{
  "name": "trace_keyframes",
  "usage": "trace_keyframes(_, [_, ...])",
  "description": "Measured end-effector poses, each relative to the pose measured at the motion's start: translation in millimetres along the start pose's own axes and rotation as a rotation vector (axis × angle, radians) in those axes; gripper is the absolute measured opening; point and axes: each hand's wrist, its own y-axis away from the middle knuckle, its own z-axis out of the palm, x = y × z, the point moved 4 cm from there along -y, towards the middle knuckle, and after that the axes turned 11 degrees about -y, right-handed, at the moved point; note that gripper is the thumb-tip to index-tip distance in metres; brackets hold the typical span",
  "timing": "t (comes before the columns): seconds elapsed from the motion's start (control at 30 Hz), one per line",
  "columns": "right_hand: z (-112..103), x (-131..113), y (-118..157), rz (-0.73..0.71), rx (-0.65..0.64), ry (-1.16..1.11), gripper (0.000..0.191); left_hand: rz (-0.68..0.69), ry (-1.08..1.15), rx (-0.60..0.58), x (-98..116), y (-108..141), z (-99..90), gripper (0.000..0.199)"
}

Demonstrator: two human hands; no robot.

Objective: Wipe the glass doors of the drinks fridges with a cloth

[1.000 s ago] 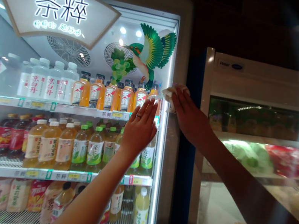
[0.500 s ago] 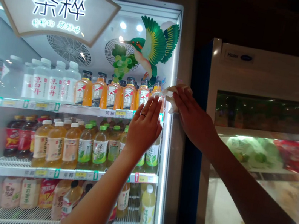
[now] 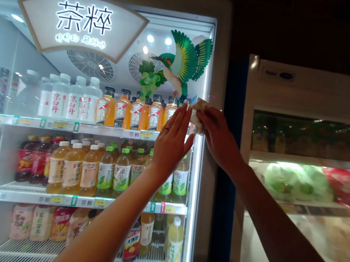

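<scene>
A lit drinks cooler with a glass front (image 3: 206, 176) faces me. Flat against the glass, near its right edge, lies my left hand (image 3: 174, 137), fingers up and thumb apart, with a ring on one finger. Just to its right, my right hand (image 3: 216, 133) grips a crumpled pale cloth or tissue (image 3: 199, 115) against the glass by the frame. The cloth lies close to my left fingertips. A green bird sticker (image 3: 182, 63) is just above both hands.
Behind the glass, shelves (image 3: 89, 202) hold several bottles. A lit fan-shaped sign (image 3: 81, 26) is at the upper left. A second cooler (image 3: 322, 95) with bagged goods stands on the right, past a dark blue side panel (image 3: 225, 179).
The view has shifted slightly, so the cooler sits lower and further right. My right hand and the cloth have come closer to my left hand. The cloth looks more bunched up.
</scene>
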Motion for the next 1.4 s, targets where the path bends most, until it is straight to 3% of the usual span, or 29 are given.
trace_keyframes(0.23, [-2.4,11.9,3.0,0.055,0.176,-0.122,0.050,0.141,0.047,-0.128,11.3,-47.3,19.8,0.058])
trace_keyframes(0.43, [-3.6,-2.0,33.3,-0.028,0.312,-0.021,0.043,0.281,-0.069,-0.109,5.7,-35.4,21.2,0.052])
trace_keyframes(0.57, [11.7,-6.1,58.1,0.024,0.272,0.022,0.064,0.307,-0.163,-0.105,15.8,-23.5,26.3,0.053])
trace_keyframes(0.7, [29.7,-4.2,69.9,0.030,0.295,0.069,0.079,0.273,-0.169,-0.144,18.6,-36.7,36.2,0.061])
trace_keyframes(0.9, [34.8,-8.3,69.7,0.044,0.280,0.079,0.082,0.121,-0.118,-0.115,4.5,-39.5,31.8,0.072])
trace_keyframes(1.0, [35.9,-16.2,67.6,0.037,0.262,0.071,0.087,0.142,-0.111,-0.132,8.0,-33.9,28.2,0.073])
trace_keyframes(1.13, [42.4,-22.9,66.4,0.033,0.221,0.084,0.091,0.208,-0.133,-0.165,2.6,-44.0,24.6,0.067])
trace_keyframes(1.4, [42.8,-26.5,69.1,0.010,0.172,0.064,0.093,0.100,-0.197,-0.132,-13.9,-29.6,19.1,0.065])
